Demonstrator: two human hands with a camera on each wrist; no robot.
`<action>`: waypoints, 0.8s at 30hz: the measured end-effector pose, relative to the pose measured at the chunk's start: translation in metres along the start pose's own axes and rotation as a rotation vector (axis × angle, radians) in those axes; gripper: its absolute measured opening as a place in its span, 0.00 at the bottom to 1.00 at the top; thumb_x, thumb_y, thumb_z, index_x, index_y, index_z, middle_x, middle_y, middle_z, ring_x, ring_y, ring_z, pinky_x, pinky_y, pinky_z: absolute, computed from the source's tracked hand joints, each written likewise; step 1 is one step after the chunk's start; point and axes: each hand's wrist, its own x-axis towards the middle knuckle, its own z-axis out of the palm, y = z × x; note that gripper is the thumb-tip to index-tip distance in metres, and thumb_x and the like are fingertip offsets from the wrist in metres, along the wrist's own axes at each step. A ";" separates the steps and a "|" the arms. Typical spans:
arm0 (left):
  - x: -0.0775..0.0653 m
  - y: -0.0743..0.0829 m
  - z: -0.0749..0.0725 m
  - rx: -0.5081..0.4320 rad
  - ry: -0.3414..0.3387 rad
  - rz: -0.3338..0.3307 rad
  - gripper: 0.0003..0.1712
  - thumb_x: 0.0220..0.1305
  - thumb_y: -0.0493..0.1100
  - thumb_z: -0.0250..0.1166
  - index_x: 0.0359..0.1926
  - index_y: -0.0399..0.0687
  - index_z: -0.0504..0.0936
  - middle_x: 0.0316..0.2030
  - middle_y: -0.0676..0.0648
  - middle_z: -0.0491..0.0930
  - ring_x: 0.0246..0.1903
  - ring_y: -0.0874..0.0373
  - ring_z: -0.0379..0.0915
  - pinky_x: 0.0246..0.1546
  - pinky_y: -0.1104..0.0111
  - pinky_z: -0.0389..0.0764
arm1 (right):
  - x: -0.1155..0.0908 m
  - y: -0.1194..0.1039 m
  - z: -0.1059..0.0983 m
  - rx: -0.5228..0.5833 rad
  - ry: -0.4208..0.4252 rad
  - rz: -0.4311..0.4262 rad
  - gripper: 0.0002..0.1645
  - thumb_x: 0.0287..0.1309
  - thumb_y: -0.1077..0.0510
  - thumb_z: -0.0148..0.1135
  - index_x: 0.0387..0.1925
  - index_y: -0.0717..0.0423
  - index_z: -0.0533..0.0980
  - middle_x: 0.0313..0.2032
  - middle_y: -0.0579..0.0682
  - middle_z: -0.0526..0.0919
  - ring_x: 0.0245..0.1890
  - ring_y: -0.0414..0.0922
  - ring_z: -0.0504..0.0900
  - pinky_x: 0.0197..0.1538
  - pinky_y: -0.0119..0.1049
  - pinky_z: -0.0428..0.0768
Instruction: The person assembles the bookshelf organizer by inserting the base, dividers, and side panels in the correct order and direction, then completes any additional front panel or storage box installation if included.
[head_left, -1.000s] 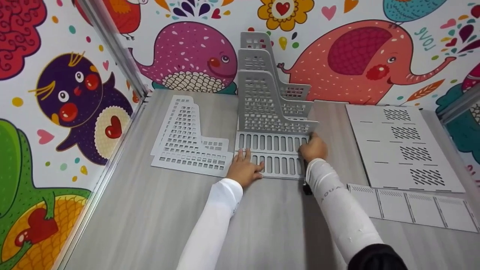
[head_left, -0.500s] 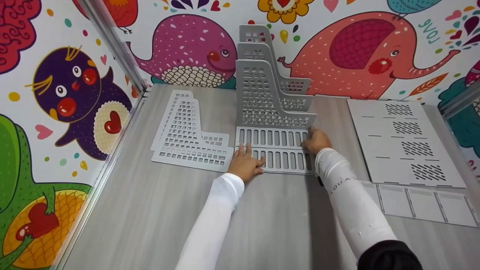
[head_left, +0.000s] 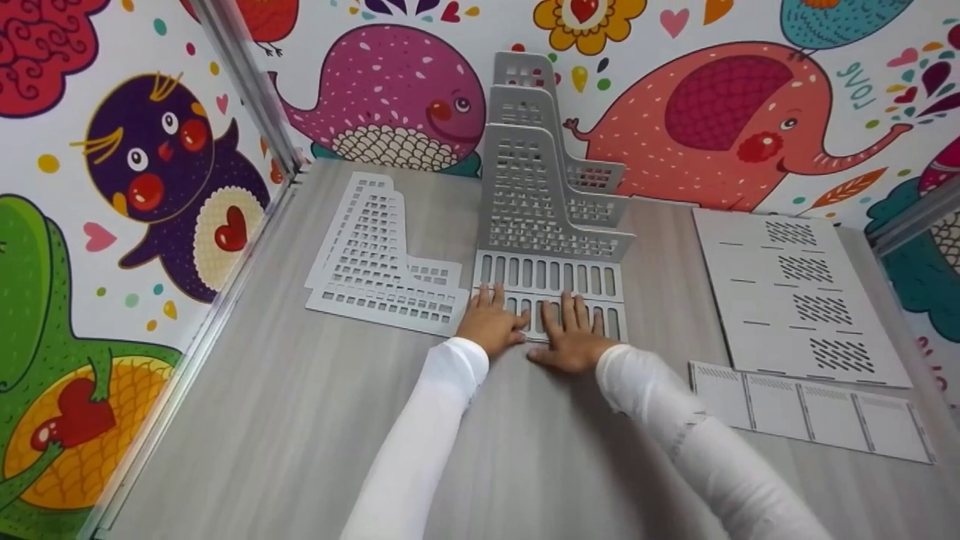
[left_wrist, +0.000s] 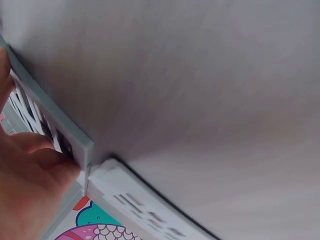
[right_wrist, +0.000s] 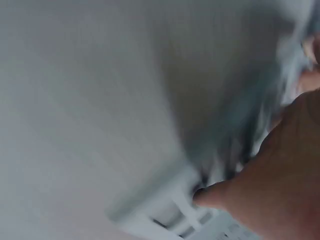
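Note:
A grey slotted base panel (head_left: 551, 274) lies flat on the table. Three perforated side panels stand upright on or behind it: a front one (head_left: 517, 195), a middle one (head_left: 521, 105) and a rear one (head_left: 521, 69). My left hand (head_left: 491, 326) rests with extended fingers on the base's front left corner; the left wrist view shows fingers along the panel's edge. On the front half of the base, further right, lies my right hand (head_left: 574, 341), fingers spread and thumb at the near edge. The right wrist view is blurred. How the uprights join the base is hidden.
Overlapping perforated side panels (head_left: 382, 262) lie flat at the left. To the right are a large slotted sheet (head_left: 757, 300) and a strip of rectangular sections (head_left: 810, 412). Printed walls (head_left: 397, 90) bound the table at the back and sides.
My right hand has left the base's right edge and moved left and nearer, onto its front slots. My left hand stays in place. The head view has shifted slightly.

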 end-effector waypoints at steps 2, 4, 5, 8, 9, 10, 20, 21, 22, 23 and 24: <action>0.000 0.000 0.001 -0.015 -0.003 0.005 0.28 0.61 0.60 0.57 0.62 0.68 0.72 0.70 0.30 0.55 0.70 0.29 0.47 0.70 0.47 0.55 | 0.000 -0.002 0.008 0.017 -0.051 0.042 0.60 0.57 0.25 0.44 0.74 0.53 0.33 0.72 0.65 0.21 0.73 0.63 0.21 0.68 0.68 0.29; 0.001 0.000 0.002 -0.022 -0.003 0.003 0.28 0.61 0.60 0.57 0.63 0.67 0.72 0.70 0.30 0.54 0.70 0.29 0.46 0.70 0.47 0.54 | 0.002 -0.002 0.010 0.015 -0.062 0.070 0.61 0.56 0.24 0.46 0.74 0.51 0.32 0.72 0.63 0.19 0.72 0.61 0.19 0.69 0.67 0.28; 0.001 0.000 0.002 -0.027 -0.002 0.000 0.28 0.61 0.60 0.57 0.63 0.67 0.72 0.70 0.30 0.54 0.70 0.29 0.46 0.70 0.47 0.54 | 0.002 -0.002 0.010 0.018 -0.064 0.075 0.62 0.55 0.23 0.46 0.74 0.51 0.31 0.72 0.62 0.19 0.72 0.61 0.19 0.69 0.66 0.27; 0.002 -0.001 0.005 -0.036 0.011 -0.001 0.28 0.61 0.60 0.57 0.63 0.67 0.72 0.70 0.30 0.54 0.70 0.29 0.46 0.70 0.47 0.54 | 0.003 -0.002 0.008 0.007 -0.078 0.083 0.63 0.54 0.24 0.49 0.74 0.49 0.30 0.72 0.61 0.17 0.72 0.60 0.18 0.69 0.65 0.28; 0.001 -0.003 0.004 -0.031 0.012 -0.001 0.28 0.61 0.60 0.56 0.63 0.66 0.72 0.70 0.29 0.54 0.70 0.29 0.46 0.70 0.47 0.54 | 0.004 -0.004 0.008 0.008 -0.074 0.075 0.63 0.54 0.25 0.50 0.74 0.49 0.30 0.72 0.61 0.18 0.72 0.61 0.18 0.69 0.66 0.28; 0.000 -0.006 0.005 -0.031 0.011 0.001 0.28 0.61 0.60 0.56 0.63 0.66 0.72 0.70 0.29 0.54 0.70 0.29 0.46 0.70 0.47 0.54 | 0.005 -0.006 0.008 0.006 -0.070 0.071 0.63 0.54 0.25 0.50 0.74 0.48 0.30 0.72 0.61 0.18 0.72 0.61 0.18 0.69 0.66 0.29; -0.003 -0.012 0.007 -0.088 -0.043 0.033 0.28 0.62 0.59 0.58 0.64 0.63 0.72 0.70 0.25 0.50 0.70 0.26 0.43 0.70 0.45 0.52 | 0.002 -0.008 0.016 0.022 -0.010 0.049 0.62 0.54 0.27 0.53 0.75 0.47 0.33 0.74 0.61 0.23 0.74 0.60 0.22 0.70 0.65 0.30; -0.003 -0.013 0.005 -0.122 -0.045 0.047 0.28 0.63 0.59 0.58 0.63 0.63 0.73 0.70 0.26 0.50 0.70 0.27 0.42 0.70 0.45 0.52 | 0.002 -0.007 0.016 0.024 -0.006 0.056 0.62 0.53 0.27 0.53 0.75 0.47 0.33 0.74 0.61 0.23 0.74 0.60 0.22 0.70 0.65 0.30; -0.003 -0.016 0.003 -0.157 -0.037 0.051 0.26 0.63 0.58 0.58 0.62 0.61 0.74 0.70 0.27 0.52 0.70 0.29 0.44 0.70 0.46 0.52 | 0.001 -0.006 0.015 0.029 -0.004 0.058 0.62 0.53 0.26 0.53 0.75 0.46 0.33 0.74 0.60 0.22 0.74 0.60 0.22 0.70 0.65 0.30; -0.005 -0.021 0.000 -0.189 -0.016 0.042 0.25 0.63 0.58 0.58 0.61 0.60 0.76 0.70 0.29 0.55 0.71 0.31 0.46 0.70 0.47 0.54 | 0.001 -0.007 0.015 0.037 -0.006 0.056 0.63 0.53 0.26 0.53 0.75 0.46 0.32 0.73 0.60 0.22 0.74 0.60 0.22 0.70 0.65 0.29; -0.006 -0.028 -0.003 -0.215 0.022 0.029 0.25 0.63 0.58 0.58 0.59 0.58 0.77 0.69 0.31 0.59 0.70 0.34 0.51 0.69 0.48 0.57 | 0.003 -0.007 0.014 0.037 -0.004 0.057 0.63 0.53 0.25 0.53 0.75 0.46 0.32 0.73 0.60 0.21 0.74 0.59 0.21 0.70 0.64 0.29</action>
